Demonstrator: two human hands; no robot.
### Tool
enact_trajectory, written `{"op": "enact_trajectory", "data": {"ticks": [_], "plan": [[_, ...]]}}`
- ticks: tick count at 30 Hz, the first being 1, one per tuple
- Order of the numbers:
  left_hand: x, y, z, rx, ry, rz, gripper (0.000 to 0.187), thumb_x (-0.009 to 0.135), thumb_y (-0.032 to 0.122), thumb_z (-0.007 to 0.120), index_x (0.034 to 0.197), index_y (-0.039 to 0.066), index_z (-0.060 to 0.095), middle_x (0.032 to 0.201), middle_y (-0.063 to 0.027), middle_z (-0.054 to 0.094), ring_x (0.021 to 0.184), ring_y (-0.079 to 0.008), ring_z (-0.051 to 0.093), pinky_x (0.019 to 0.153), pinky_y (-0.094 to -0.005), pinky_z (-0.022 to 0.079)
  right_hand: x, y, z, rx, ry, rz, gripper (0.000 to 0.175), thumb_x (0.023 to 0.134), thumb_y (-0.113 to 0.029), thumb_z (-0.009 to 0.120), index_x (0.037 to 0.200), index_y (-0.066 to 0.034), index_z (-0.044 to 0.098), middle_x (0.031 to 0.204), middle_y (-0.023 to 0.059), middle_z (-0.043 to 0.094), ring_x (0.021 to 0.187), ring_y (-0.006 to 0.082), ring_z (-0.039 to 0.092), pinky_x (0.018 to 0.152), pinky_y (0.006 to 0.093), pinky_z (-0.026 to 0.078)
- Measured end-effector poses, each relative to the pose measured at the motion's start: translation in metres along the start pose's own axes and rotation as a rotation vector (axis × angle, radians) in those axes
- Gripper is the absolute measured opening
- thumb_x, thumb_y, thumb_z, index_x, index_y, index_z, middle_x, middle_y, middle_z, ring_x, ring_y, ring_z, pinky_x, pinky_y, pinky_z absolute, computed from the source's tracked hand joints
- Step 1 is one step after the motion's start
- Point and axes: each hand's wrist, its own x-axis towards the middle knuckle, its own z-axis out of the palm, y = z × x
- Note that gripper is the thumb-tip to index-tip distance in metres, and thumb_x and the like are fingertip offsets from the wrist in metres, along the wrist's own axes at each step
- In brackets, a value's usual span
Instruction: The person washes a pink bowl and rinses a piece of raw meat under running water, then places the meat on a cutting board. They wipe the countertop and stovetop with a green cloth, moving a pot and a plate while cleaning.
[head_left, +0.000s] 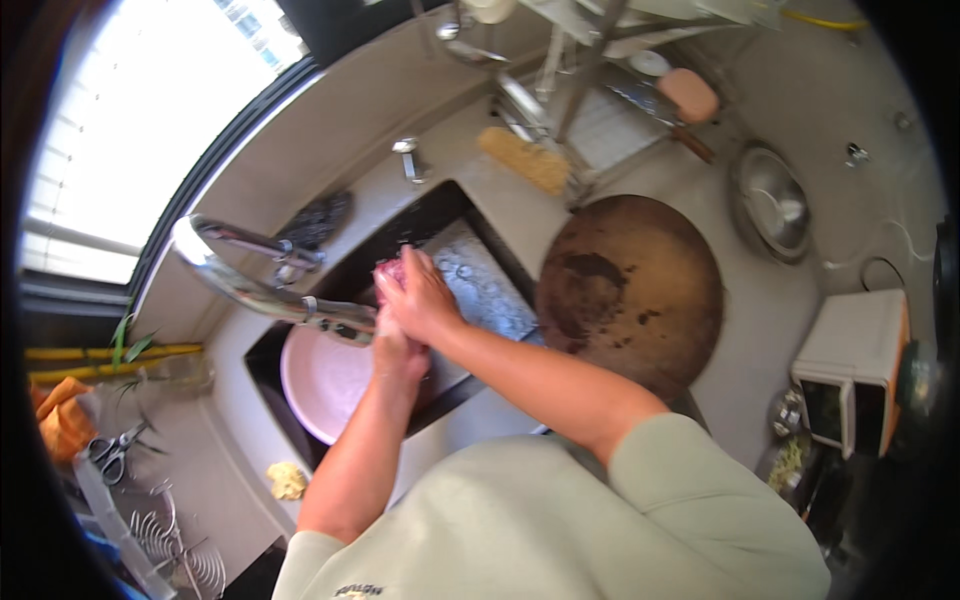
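Note:
My left hand (395, 341) and my right hand (424, 300) are pressed together over the sink (450, 196), right by the spout of a chrome faucet (240, 287). Between them shows a wet, pinkish-red lump (390, 273), which looks like raw meat; most of it is hidden by the fingers. Both hands are closed around it, the right one on top. Below and to the left, a pale pink basin (319, 382) sits in the sink. On the sink's right side lies a grey tray-like insert (480, 281) with a wet, shiny surface.
A round wooden chopping board (652, 277) lies right of the sink, with a steel bowl (771, 201) beyond it. Behind are a yellow sponge (525, 159) and a cleaver (660, 120). Scissors (114, 454) and a piece of ginger (286, 481) lie at left.

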Motion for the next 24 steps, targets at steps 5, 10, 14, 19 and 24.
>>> {"op": "enact_trajectory", "data": {"ticks": [5,10,14,19,24], "plan": [[-0.012,0.014,0.035,0.012,0.071,0.078,0.062,0.114,0.046,0.048,0.165,0.010,0.043,0.164,-0.0103,0.048,0.149,-0.0268,0.046,0.126,-0.0441,0.036,-0.098,-0.029,-0.009,-0.163,-0.124,-0.380,0.092,0.101,-0.040,0.069,0.166,0.0094,0.029,0.171,0.0331,0.030,0.164,0.0509,0.017,0.134,0.0589,0.013],[0.001,0.013,0.026,0.084,0.165,0.035,0.051,0.113,0.035,0.053,0.157,0.010,0.050,0.150,-0.0065,0.059,0.138,-0.0226,0.055,0.121,-0.0415,0.041,-0.037,-0.008,-0.018,-0.232,-0.033,-0.449,0.068,0.103,-0.040,0.069,0.156,-0.0003,0.055,0.166,0.0268,0.044,0.158,0.0490,0.032,0.131,0.0603,0.022],[-0.003,0.016,0.027,0.235,0.186,0.019,0.043,0.112,0.027,0.057,0.151,0.010,0.056,0.138,-0.0036,0.067,0.129,-0.0192,0.062,0.116,-0.0395,0.046,0.016,0.024,-0.008,0.068,0.118,-0.223,0.055,0.104,-0.043,0.070,0.142,-0.0025,0.068,0.155,0.0261,0.055,0.143,0.0444,0.051,0.120,0.0482,0.043],[-0.016,0.019,0.027,0.251,-0.041,0.118,0.042,0.107,0.015,0.064,0.148,0.006,0.060,0.137,-0.0062,0.069,0.123,-0.0192,0.067,0.106,-0.0360,0.053,0.008,0.031,-0.034,1.238,-0.326,0.604,0.049,0.109,-0.052,0.066,0.132,-0.0088,0.070,0.125,0.0049,0.074,0.105,0.0140,0.072,0.094,0.0352,0.059],[-0.016,0.010,0.024,0.372,0.173,0.155,0.037,0.109,0.022,0.069,0.141,0.003,0.067,0.123,-0.0078,0.074,0.113,-0.0151,0.068,0.100,-0.0312,0.055,-0.029,0.028,-0.062,1.063,-0.382,0.582,0.042,0.107,-0.036,0.073,0.136,-0.0063,0.068,0.125,0.0066,0.074,0.110,0.0207,0.074,0.093,0.0392,0.061]]}}
